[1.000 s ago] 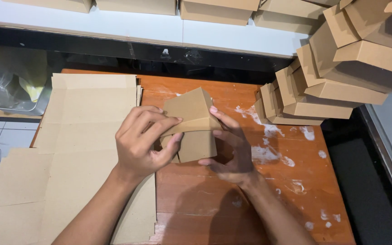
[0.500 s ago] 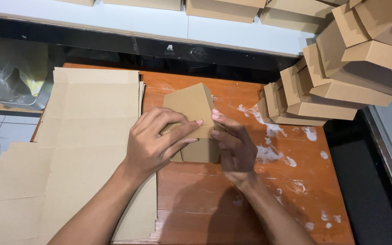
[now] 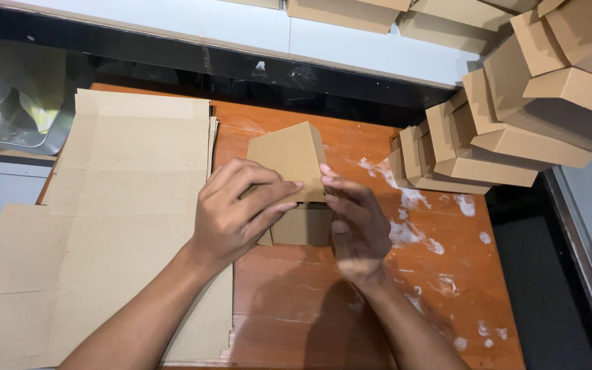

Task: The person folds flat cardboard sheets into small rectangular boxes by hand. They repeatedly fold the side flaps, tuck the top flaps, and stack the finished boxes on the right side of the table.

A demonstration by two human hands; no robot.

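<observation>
Box: the small brown cardboard box [image 3: 296,185] sits on the orange wooden counter [image 3: 289,308], between your two hands, its lid flap raised and tilted away from you.
Left hand: your left hand [image 3: 234,216] curls over the box's near-left side; its fingers [image 3: 272,195] are pressed together on the lower edge of the flap.
Right hand: your right hand [image 3: 354,229] stands upright against the right wall, fingertips [image 3: 327,175] pinching the flap's corner.
Key relation: the flap's hinge runs left to right, just beyond both sets of fingers; both hands touch the box.
Left of you: a stack of flat cardboard blanks [image 3: 125,205].
Right of you: folded finished boxes [image 3: 488,144] piled well apart from the hands.
</observation>
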